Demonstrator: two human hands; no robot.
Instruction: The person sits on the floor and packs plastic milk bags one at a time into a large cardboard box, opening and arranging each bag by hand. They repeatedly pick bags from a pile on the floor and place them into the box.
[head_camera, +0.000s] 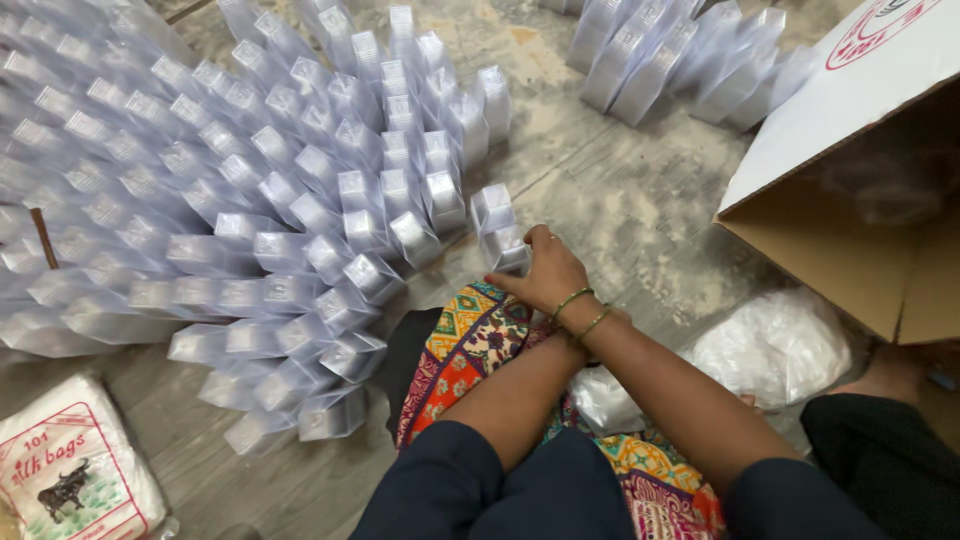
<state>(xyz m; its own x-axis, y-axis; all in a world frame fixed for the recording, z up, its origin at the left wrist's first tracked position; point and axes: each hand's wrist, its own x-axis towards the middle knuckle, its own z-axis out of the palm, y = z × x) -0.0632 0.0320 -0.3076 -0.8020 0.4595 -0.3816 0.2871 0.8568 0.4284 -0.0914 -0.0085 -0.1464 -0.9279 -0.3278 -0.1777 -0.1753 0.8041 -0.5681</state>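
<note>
My right hand, with thin bangles at the wrist, reaches forward over my patterned lap cloth. Its fingers close on a small clear plastic box standing on the floor, just in front of another clear box. My left forearm runs up under the right wrist, so the left hand itself is hidden. To the left, several rows of the same clear boxes stand packed together.
A second group of clear boxes stands at the back right. An open cardboard carton lies on its side at right. Crumpled clear plastic bags lie by my knee. A printed packet of bags sits at lower left.
</note>
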